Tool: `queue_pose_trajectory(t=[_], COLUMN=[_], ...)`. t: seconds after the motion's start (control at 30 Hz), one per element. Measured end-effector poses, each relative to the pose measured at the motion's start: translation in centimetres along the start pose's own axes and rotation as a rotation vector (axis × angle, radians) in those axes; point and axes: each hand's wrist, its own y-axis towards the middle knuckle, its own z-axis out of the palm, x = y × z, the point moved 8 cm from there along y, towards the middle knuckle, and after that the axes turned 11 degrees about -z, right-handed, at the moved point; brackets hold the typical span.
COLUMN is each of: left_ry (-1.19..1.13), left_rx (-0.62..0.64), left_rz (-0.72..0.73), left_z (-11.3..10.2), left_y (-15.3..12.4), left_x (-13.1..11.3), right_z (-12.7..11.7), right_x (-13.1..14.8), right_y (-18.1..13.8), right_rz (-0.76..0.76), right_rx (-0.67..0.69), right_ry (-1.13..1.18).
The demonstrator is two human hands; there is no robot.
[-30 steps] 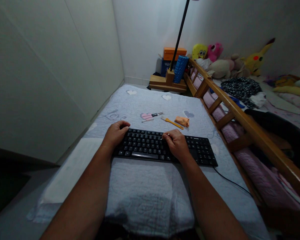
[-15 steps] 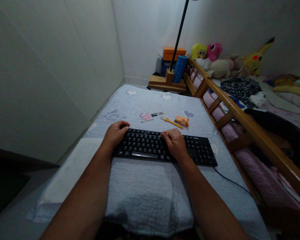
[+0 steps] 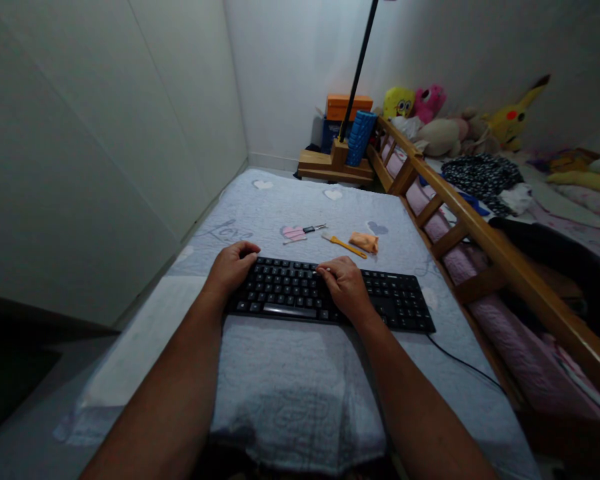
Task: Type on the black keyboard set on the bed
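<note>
The fingers (image 3: 325, 270) of the right hand (image 3: 344, 287) are bent, their tips drawn together on the far key rows near the middle of the keyboard (image 3: 290, 293). Whether they pinch a key or only press on it cannot be told from here. The left hand (image 3: 230, 267) has its fingers (image 3: 247, 250) curled over the keyboard's far left corner, clenched on the edge. The keyboard lies flat under both hands, across the quilted bed (image 3: 280, 393), with no desk beneath it.

Because the bed is soft, the work on the keys will likely go best if the left hand bears down and pins that corner, so the board cannot rock or slide. The right fingertips would do well to act on one key at a time, pulling or pressing straight and not sideways.

Just beyond the right fingertips lie a yellow brush (image 3: 344, 245) and an orange cloth (image 3: 364, 241). A small dark-handled tool (image 3: 314, 229) lies a little further out, beyond the gap between the hands. All three are apart from the keyboard but near enough to take up without letting go of the corner. Right of the right wrist, the cable (image 3: 460, 363) trails off toward the wooden rail (image 3: 480, 230), and a tug there could shift the board.
</note>
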Motion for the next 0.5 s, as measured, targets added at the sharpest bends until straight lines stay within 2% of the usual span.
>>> queue_pose_trajectory(t=[0.5], left_ry=[0.003], left_rx=[0.007], left_rz=[-0.012], left_z=[-0.01], left_y=[-0.04], left_x=[-0.08], right_z=[-0.01], right_x=[0.59], right_y=[-0.26], right_rz=[-0.021], right_rx=[0.043], right_ry=[0.024])
